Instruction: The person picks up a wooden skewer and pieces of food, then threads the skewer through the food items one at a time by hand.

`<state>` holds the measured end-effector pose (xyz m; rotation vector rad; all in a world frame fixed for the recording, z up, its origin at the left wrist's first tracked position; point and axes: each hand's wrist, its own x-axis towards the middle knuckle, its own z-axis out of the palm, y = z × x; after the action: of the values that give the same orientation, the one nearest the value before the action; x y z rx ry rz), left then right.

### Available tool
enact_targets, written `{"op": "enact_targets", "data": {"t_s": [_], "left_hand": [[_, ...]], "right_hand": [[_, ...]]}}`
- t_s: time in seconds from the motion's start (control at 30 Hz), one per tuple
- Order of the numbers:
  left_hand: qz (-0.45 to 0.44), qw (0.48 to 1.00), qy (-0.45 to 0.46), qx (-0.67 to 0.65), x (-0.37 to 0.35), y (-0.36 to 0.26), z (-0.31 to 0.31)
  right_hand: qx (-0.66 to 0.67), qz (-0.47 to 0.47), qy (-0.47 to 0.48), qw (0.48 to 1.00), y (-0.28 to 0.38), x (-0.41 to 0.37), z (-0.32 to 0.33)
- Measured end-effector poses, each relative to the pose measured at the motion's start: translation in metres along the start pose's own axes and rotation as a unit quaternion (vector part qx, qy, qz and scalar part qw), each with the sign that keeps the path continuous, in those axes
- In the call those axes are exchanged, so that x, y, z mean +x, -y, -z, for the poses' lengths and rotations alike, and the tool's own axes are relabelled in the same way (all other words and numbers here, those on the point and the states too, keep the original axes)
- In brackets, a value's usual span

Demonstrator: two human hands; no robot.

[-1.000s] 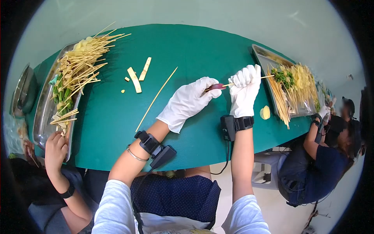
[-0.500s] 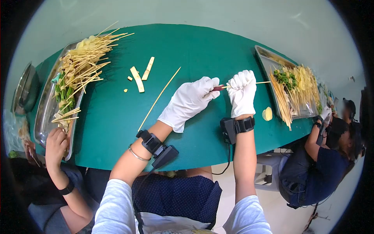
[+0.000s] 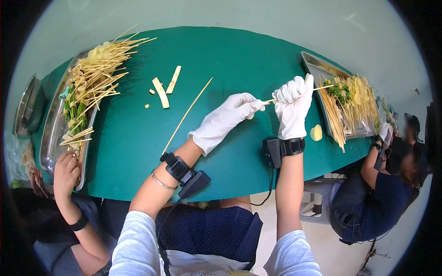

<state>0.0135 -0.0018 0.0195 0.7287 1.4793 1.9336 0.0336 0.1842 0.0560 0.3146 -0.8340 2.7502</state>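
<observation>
My gloved right hand (image 3: 293, 108) is closed around a bamboo skewer (image 3: 322, 88), which sticks out on both sides of the fist. At the skewer's left end, my gloved left hand (image 3: 232, 115) has its fingertips pinched together; what they hold is hidden. A second skewer (image 3: 186, 117) lies bare on the green tabletop (image 3: 221, 170), left of my left hand. Farther left are two pale flat strips, one strip (image 3: 161, 93) near the other strip (image 3: 174, 79), with small scraps beside them. Pale yellow slices (image 3: 316, 133) rest right of my right wrist.
A metal tray (image 3: 48, 149) of loaded skewers stands at the left, with another person's hand (image 3: 67, 172) at its near end. Another metal tray (image 3: 317, 63) with skewered greens and pale slices sits at the right. A person (image 3: 375, 202) sits beyond it. A metal bowl (image 3: 30, 108) stands far left.
My right hand has shifted slightly up and right with the skewer, more of which shows beyond the fist. The dark red piece at my left fingertips is now out of sight.
</observation>
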Motion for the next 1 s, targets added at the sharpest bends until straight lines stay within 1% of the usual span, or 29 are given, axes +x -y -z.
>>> {"op": "enact_targets", "data": {"t_s": [0.1,0.17,0.27,0.37,0.47,0.57,0.67,0.73,0.77,0.87,0.97,1.0], "left_hand": [[-0.026,0.991,-0.053,0.123,0.007,0.005,-0.004],[-0.034,0.968,-0.096,0.229,0.001,-0.003,-0.007],[-0.046,0.947,-0.130,0.291,-0.006,-0.012,-0.009],[-0.063,0.932,-0.135,0.330,-0.007,-0.014,-0.009],[-0.125,0.909,-0.148,0.370,-0.007,-0.010,-0.008],[-0.135,0.908,-0.142,0.371,-0.009,-0.011,-0.008],[-0.092,0.917,-0.148,0.359,-0.006,-0.011,-0.010],[-0.033,0.973,-0.102,0.203,0.001,0.001,-0.004],[-0.004,0.989,-0.080,0.123,0.004,0.005,-0.001],[0.026,0.999,-0.030,0.019,-0.003,-0.004,-0.002],[-0.014,0.997,-0.056,0.059,-0.001,0.004,-0.003],[-0.004,0.990,-0.074,0.116,-0.002,-0.001,-0.005]], "right_hand": [[-0.014,0.003,-0.039,0.999,0.002,0.002,0.006],[-0.012,0.006,-0.075,0.997,-0.002,0.002,0.003],[-0.019,0.010,-0.085,0.996,-0.006,0.002,0.004],[0.002,0.003,-0.098,0.995,-0.009,0.003,0.008],[0.001,-0.004,-0.116,0.993,-0.012,0.002,0.007],[0.004,-0.008,-0.134,0.991,-0.012,0.003,0.009],[0.029,-0.020,-0.089,0.995,-0.011,0.004,0.014],[0.029,-0.013,-0.077,0.997,-0.008,0.002,0.005],[0.029,-0.011,-0.068,0.997,-0.006,0.002,0.000],[0.010,0.007,-0.050,0.999,-0.003,0.000,-0.005],[-0.007,0.001,-0.068,0.998,-0.003,0.001,0.000],[-0.012,-0.003,-0.073,0.997,-0.004,0.002,0.004]]}}
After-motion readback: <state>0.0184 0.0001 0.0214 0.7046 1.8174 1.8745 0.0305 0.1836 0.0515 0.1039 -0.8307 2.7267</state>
